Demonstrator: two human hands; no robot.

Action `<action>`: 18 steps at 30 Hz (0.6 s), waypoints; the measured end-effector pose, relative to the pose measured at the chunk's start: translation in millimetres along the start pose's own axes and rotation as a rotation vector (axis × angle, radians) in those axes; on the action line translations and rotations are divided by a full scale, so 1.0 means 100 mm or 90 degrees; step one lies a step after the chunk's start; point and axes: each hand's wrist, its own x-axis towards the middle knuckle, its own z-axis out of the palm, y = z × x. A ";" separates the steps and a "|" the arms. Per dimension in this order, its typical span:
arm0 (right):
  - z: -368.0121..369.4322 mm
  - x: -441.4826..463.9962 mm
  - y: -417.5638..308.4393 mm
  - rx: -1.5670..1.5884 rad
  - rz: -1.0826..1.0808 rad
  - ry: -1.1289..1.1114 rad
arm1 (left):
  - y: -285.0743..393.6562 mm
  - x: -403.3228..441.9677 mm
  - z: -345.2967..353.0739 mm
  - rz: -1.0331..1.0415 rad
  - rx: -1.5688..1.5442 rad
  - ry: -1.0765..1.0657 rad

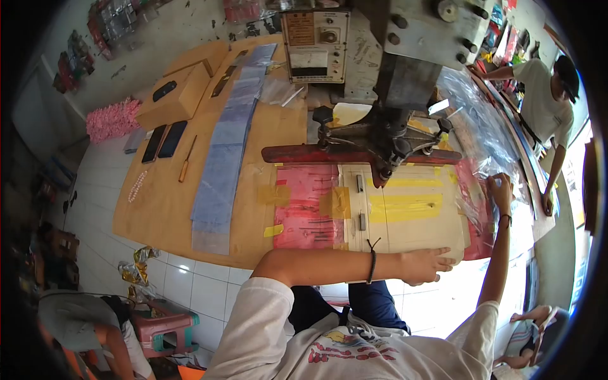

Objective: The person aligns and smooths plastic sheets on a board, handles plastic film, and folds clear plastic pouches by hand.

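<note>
My left hand (427,265) reaches across my front, fingers spread flat on the near edge of a beige board (405,237) marked with yellow tape strips. Off to the right, my right hand (500,191) is closed at the edge of clear plastic film (479,206), beside a red sheet (478,237). Above the board's far side sits the press head (392,136), with a long dark-red bar (304,154) under it. Left of the board lies a pink-red pad (304,218) taped down to the table.
A long stack of bluish plastic sheets (228,133) crosses the wooden table (164,215). Two phones (171,139), a screwdriver (187,161) and a cardboard box (174,95) are at left. A control box (316,47) hangs behind. Another person (544,101) stands at right near piled plastic (475,114).
</note>
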 end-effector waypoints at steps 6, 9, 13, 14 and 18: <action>0.05 0.22 0.23 0.022 -0.102 0.006 | 0.00 -0.03 -0.04 0.000 0.005 0.013; 0.02 0.43 0.38 0.056 -0.169 0.057 | -0.01 -0.04 0.03 -0.010 0.005 0.034; -0.33 0.81 0.57 0.135 -0.141 0.143 | -0.01 -0.04 -0.03 -0.008 -0.006 0.007; -0.39 0.90 0.61 0.214 -0.233 0.274 | 0.00 -0.05 -0.04 -0.018 -0.010 0.012; -1.24 1.15 0.37 0.233 -0.148 0.391 | 0.04 -0.05 -0.09 -0.006 -0.001 0.014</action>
